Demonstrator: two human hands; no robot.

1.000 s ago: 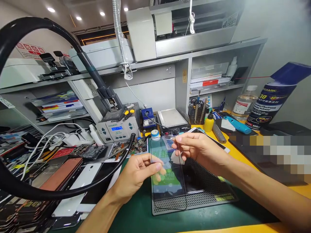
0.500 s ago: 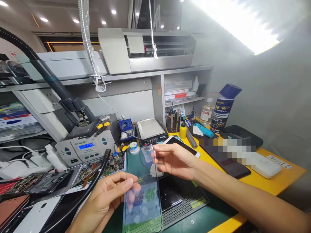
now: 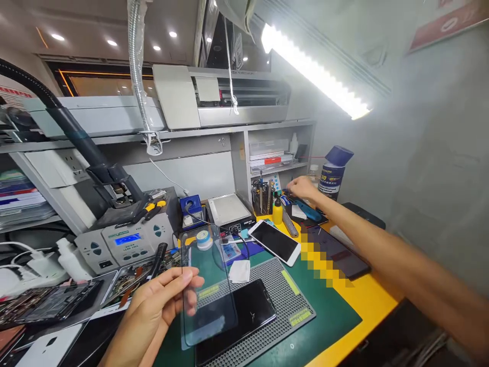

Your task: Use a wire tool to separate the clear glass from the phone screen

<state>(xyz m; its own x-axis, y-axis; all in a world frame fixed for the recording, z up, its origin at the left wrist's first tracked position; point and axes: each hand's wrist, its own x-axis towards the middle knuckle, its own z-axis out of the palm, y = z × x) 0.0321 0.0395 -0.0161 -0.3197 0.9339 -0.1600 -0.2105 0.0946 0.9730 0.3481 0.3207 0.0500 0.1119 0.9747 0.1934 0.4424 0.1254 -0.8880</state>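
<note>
My left hand (image 3: pixel 168 298) pinches the left edge of a clear glass screen protector (image 3: pixel 206 270) with a dark border, tilted above the work mat. Beneath it, partly seen through the glass, a black smartphone (image 3: pixel 255 306) lies face up on a grey perforated mat (image 3: pixel 284 295). My right hand (image 3: pixel 304 187) is stretched to the back of the table, beside the clear bottle (image 3: pixel 314 176) and above a blue tool (image 3: pixel 307 210). Its fingers are curled; whatever they hold, if anything, is hidden.
A white phone (image 3: pixel 275 240), a white wipe (image 3: pixel 240 271) and a yellow bottle (image 3: pixel 277 211) sit behind the mat. At right are a dark phone (image 3: pixel 342 250) and a spray can (image 3: pixel 331 178). A soldering station (image 3: pixel 128 242) and circuit boards crowd the left.
My right hand has let go of the screen protector's upper edge and reached to the back right. The left hand still holds the protector, now a little further left. The view has shifted.
</note>
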